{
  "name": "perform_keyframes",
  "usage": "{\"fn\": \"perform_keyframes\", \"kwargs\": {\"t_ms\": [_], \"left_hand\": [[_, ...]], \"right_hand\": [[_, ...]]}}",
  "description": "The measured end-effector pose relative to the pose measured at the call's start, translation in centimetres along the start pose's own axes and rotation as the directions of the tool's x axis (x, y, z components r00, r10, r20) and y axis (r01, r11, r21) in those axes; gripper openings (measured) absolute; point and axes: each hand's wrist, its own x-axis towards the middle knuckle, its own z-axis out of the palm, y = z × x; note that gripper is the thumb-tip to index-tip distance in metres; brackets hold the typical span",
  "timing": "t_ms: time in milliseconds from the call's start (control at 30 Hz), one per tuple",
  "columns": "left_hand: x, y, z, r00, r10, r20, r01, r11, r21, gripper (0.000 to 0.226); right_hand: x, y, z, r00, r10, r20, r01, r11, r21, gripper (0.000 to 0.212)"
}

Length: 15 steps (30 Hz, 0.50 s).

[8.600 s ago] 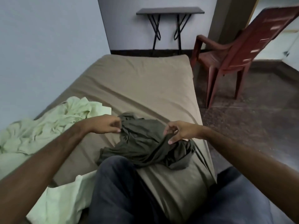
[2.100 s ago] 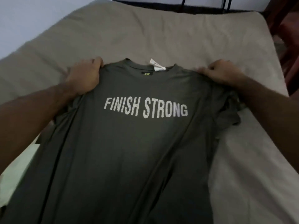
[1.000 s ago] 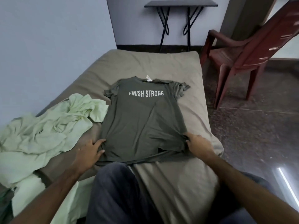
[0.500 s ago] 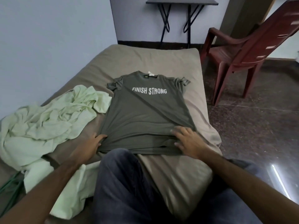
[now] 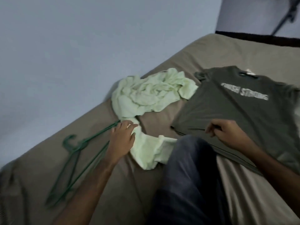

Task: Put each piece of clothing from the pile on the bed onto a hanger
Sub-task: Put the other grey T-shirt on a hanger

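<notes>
A dark olive t-shirt [image 5: 230, 111] with white lettering lies spread flat on the tan bed [image 5: 219, 52], collar toward the far end. My right hand [image 5: 225, 132] rests on its lower hem, fingers loosely curled. A crumpled pale green garment [image 5: 151, 93] lies to the left of it, one end trailing toward my knee. Green wire hangers [image 5: 76, 151] lie on the bed at the left. My left hand [image 5: 121, 138] is spread open over the hangers' right ends and the edge of the pale green cloth.
A pale blue wall [image 5: 81, 46] runs along the bed's left side. My knee in dark jeans [image 5: 186, 176] rests on the mattress between my arms. A black metal table leg [image 5: 282, 18] shows at the top right.
The view has swung left, bringing the green hangers into sight. My left hand left the t-shirt's hem and moved left to the hangers. My right hand stays at the hem.
</notes>
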Motion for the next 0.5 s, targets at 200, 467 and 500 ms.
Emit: {"fn": "perform_keyframes", "kwargs": {"t_ms": [200,467,500], "left_hand": [[-9.3,-8.5,-0.1,0.921,-0.381,0.086,0.362,0.915,0.179,0.039],[-11.8,-11.2,0.0,0.939,-0.34,-0.042,0.331,0.932,-0.149,0.021],[-12.1,-11.3,-0.2,0.936,-0.344,-0.077,0.327,0.928,-0.177,0.024]], "right_hand": [[5.2,-12.3,6.5,0.939,-0.257,0.23,0.223,0.961,0.164,0.036],[4.6,-15.7,17.8,0.672,-0.246,0.698,0.343,0.939,0.001,0.047],[4.2,-15.8,18.7,0.648,-0.237,0.724,0.368,0.929,-0.026,0.051]]}}
